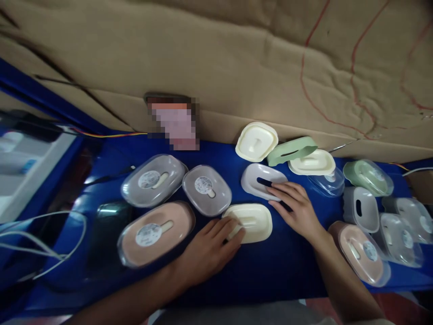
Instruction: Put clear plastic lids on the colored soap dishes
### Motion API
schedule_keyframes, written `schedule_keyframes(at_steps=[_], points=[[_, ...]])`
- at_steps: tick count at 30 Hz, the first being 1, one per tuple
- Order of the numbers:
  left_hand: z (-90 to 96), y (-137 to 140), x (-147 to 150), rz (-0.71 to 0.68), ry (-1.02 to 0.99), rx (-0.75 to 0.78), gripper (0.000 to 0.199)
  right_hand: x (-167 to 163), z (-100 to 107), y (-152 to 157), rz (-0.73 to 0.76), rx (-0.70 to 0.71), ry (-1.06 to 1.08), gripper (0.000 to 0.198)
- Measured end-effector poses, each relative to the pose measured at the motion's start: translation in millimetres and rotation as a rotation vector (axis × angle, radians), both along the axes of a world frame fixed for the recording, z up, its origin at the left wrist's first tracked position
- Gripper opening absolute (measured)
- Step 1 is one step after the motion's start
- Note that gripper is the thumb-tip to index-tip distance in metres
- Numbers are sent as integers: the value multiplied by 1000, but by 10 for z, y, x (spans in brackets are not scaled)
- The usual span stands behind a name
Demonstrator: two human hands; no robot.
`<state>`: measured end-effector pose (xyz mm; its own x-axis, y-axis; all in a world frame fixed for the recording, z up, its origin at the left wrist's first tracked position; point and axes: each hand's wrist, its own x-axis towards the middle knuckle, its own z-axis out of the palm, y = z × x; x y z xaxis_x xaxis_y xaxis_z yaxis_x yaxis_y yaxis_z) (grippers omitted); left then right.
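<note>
My left hand curls over the left end of a cream oval tray with a raised bar in its middle. The fingers cover that end, and the tray sits low over the blue table. Just behind it is a pale grey oval cover with a dark slot. My right hand holds this cover by its right end, fingers on top and thumb at the near side. Left of my hands are a grey box and a pink box, both with clear lids and round labels.
Behind stand a cream tray, a green slotted cover and another cream tray. Several finished-looking boxes, including a pink one, crowd the right. A white cable loops at left. Cardboard walls the back.
</note>
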<state>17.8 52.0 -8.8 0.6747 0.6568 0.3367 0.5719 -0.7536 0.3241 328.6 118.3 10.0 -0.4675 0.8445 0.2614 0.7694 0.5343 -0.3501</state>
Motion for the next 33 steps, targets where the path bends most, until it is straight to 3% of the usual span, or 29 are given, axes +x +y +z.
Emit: schedule_keyframes(at_steps=[4,9,19,24,26,28,31,33], points=[[-15,-20,-48,4,-21,77,46,-92,141,-135,127,-56,-12,38],[21,-32,-52,19,11,137,46,-260,172,-425,286,-28,-71,37],[70,-8,-21,-52,102,124,36,-286,19,-686,291,100,-154,39],[122,5,90,-19,109,165,28,-186,169,-556,283,77,-160,37],[163,4,151,-9,158,211,28,-60,272,-370,121,84,-142,38],[187,0,213,11,190,242,25,101,307,-150,-222,109,-160,45],[183,-7,272,34,192,228,23,328,169,85,-690,126,-250,65],[168,-7,275,22,197,222,28,417,25,116,-824,75,-314,77]])
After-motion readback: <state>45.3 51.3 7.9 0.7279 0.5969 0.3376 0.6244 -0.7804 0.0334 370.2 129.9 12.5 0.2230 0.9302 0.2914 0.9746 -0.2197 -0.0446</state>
